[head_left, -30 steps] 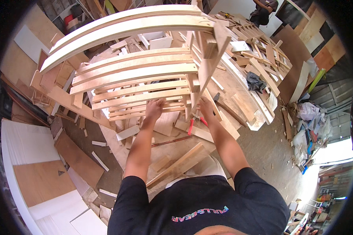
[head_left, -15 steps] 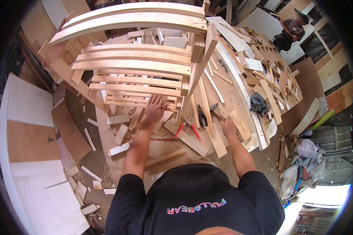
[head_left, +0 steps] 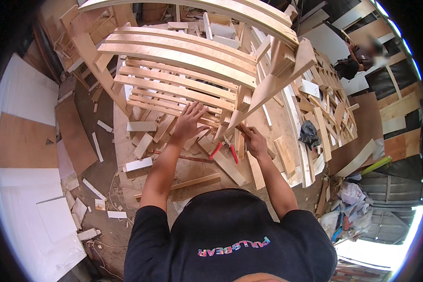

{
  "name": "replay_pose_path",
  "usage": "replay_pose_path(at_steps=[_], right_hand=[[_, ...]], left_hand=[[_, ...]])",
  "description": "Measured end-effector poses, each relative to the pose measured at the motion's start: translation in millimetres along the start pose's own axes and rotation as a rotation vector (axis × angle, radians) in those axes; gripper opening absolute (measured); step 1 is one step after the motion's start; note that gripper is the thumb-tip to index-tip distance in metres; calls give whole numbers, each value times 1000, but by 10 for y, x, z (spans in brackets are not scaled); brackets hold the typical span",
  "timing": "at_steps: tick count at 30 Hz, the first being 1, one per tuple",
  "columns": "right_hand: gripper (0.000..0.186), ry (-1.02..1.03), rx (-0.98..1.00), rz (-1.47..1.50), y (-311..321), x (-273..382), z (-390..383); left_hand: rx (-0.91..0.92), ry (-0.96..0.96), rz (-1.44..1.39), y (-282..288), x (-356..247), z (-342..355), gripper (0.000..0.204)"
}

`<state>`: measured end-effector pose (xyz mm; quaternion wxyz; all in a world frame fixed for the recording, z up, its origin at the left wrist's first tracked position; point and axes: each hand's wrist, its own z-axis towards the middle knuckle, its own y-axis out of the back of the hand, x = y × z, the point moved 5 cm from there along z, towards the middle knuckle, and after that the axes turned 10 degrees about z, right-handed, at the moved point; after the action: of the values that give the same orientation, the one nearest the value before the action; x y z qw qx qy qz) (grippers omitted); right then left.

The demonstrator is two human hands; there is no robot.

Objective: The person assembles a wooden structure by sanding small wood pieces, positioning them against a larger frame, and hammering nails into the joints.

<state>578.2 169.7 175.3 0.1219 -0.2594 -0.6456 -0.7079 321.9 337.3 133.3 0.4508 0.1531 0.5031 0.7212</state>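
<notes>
A pale wooden frame (head_left: 183,56) with rows of slightly curved slats stands over the worktable (head_left: 131,183). My left hand (head_left: 189,122) rests against its lower slats, fingers spread, holding nothing. Just right of the frame's near upright (head_left: 232,120), my right hand (head_left: 254,143) is closed round a hammer (head_left: 269,152) by its wooden handle; the head is partly hidden. Red-handled pliers (head_left: 232,152) lie below the upright, between my two hands, among loose offcuts (head_left: 221,164).
Piled slats and frames (head_left: 324,113), with a black plastic bundle (head_left: 309,135), cover the right side. Another person (head_left: 350,66) is at the upper right. Panels (head_left: 26,141) lie at the left, offcuts on the floor (head_left: 103,178). Bagged material (head_left: 350,207) sits at the lower right.
My right hand has moved from beside the upright down to the hammer and now grips it, raised slightly. My left hand stays at the lower slats, fingers more spread. The view has shifted.
</notes>
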Motion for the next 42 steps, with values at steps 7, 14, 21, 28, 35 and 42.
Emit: replay_pose_path(at_steps=[7,14,21,28,35,42], right_hand=[[36,103,-2,22,-52,-20,222],[31,185,-56,136,-152,-166,301],[26,198,-17,167,-112,-137,367],[27,207,6,82,-122,-210,411],[28,189,8,93,-88,-150,374],[28,202,8,90,-115,-131,362]], left_hand=[[-18,24,31,-109,92,-43,85],[-17,28,44,-103,71,-62,85],[10,46,102,-114,72,-36,82],[29,63,72,-113,78,5,79],[35,66,61,-62,58,-5,78],[73,63,67,19,-8,53,77]])
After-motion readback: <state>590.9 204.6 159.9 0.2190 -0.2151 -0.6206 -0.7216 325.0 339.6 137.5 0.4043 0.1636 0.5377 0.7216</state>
